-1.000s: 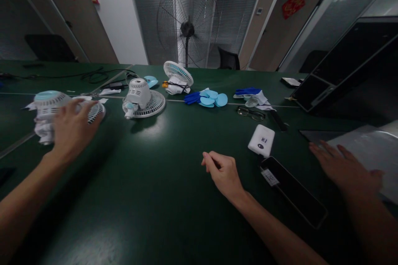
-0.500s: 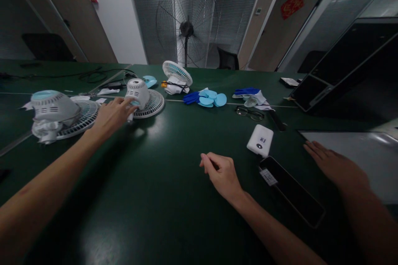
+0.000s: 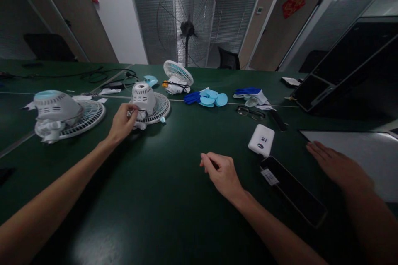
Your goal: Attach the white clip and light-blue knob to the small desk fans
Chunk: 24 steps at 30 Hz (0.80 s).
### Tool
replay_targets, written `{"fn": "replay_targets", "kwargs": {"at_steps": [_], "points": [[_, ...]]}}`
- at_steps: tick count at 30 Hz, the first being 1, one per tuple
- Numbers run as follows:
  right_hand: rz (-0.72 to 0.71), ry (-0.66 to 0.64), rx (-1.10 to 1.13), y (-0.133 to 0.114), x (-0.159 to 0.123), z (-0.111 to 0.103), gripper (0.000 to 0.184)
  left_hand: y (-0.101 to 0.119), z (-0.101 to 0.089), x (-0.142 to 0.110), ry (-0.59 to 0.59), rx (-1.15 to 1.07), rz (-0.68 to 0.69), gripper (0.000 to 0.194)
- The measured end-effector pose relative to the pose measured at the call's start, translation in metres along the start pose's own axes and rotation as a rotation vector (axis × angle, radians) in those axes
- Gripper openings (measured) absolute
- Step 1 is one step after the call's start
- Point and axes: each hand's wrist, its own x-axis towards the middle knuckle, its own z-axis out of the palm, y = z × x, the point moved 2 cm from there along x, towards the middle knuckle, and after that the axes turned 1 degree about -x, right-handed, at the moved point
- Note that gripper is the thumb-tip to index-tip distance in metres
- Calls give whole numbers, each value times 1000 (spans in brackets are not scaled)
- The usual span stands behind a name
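My left hand [image 3: 124, 121] reaches to the left side of a small white fan [image 3: 144, 98] lying grille-down on the green table. Thumb and fingertips are pinched against the fan's lower housing, by a thin dark line; the exact contact point is partly hidden. A light-blue tab [image 3: 163, 120] sticks out at the grille's edge. Loosely curled on the tabletop, my right hand [image 3: 222, 174] holds nothing I can see. Farther left lies a second white fan [image 3: 57, 112], also grille-down, with white wrapping at its base.
Behind are a third small fan [image 3: 178, 78], light-blue fan blades [image 3: 213, 98], blue-white gloves [image 3: 251, 95] and glasses [image 3: 250, 112]. A white power bank [image 3: 261, 139] and black phone [image 3: 292, 188] lie right of my right hand. Another person's hand [image 3: 338, 165] rests beside a whiteboard [image 3: 367, 157].
The small fan under my left hand has turned and shifted slightly right, bringing its light-blue tab to the right front. My left hand moved right with it. My right hand stayed put.
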Motion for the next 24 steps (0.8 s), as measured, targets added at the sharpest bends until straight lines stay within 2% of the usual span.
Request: {"fn": "replay_targets", "kwargs": {"at_steps": [3,6,10,13,15,20,22,24], "points": [[-10,10,-12,-1,-1,0,35,22,2,-26,-14,-82,13,19],[-56,19,-106,-3,-2,0,17,48,5,-50,-59,-140,24,18],[-177,-71,-280,-11,-4,3,29,86,12,-76,-162,-234,60,19],[-296,-88,-276,-17,-7,5,25,116,21,-94,-229,-339,161,14],[-378,-32,-249,-18,-10,6,20,137,28,-107,-280,-384,218,12],[-548,204,-223,-16,-20,-2,18,184,36,-141,-397,-447,334,12],[-567,242,-222,-15,-23,-6,19,194,34,-148,-456,-430,355,17],[-557,248,-235,-14,-24,-9,18,193,28,-148,-450,-340,414,27]]}}
